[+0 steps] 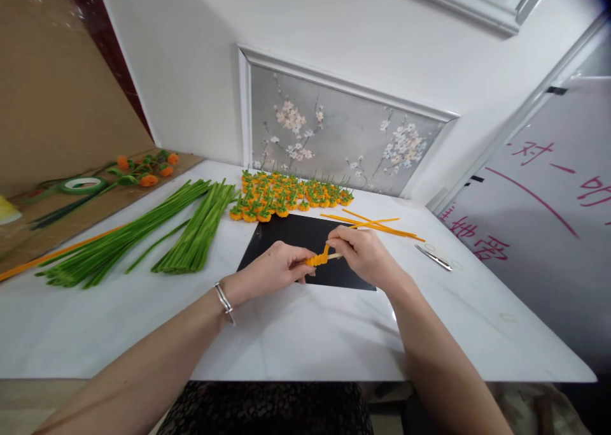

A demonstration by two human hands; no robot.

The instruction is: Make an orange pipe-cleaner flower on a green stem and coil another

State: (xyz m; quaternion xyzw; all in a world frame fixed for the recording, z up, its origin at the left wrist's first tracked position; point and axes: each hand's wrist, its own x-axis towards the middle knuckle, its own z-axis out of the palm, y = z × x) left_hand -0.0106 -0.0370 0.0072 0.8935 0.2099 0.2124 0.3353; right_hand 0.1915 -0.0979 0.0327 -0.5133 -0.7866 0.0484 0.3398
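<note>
Over the black mat point(296, 231), the left hand point(272, 270) and right hand point(360, 253) pinched shut on the orange pipe cleaner point(319, 258), light, fuzzy and bendable, probably best gripped close beside its coil.

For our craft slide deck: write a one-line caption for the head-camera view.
Left hand and right hand coil an orange pipe cleaner around a thin stick over a black mat.

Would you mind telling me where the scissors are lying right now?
In the head view, the scissors lie on the white table to the person's right, just beyond the right hand and near the loose orange stems.
</note>
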